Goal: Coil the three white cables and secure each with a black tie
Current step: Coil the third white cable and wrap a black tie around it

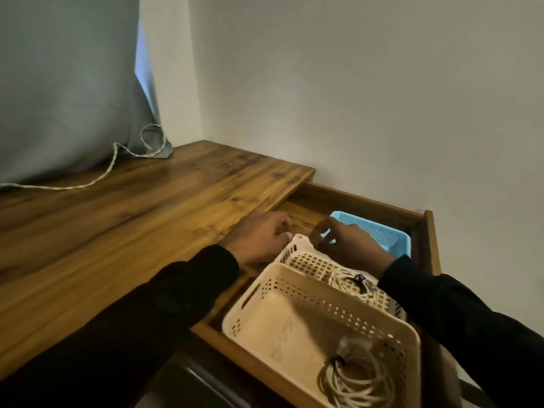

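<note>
Your left hand (262,235) and right hand (348,245), fingers curled, meet at the perforated cream basket's (297,251) rim; I can't tell what they grip. Two tied white coils (357,378) lie in baskets; one braided cable (112,163) trails loose across the wood-grain desk (147,207).

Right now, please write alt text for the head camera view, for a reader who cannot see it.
A person's left hand and right hand hold the far end of a cream basket in an open wooden drawer. Two coiled white cables, each with a black tie, lie in the cream baskets; a third cable lies loose on the desk.
</note>
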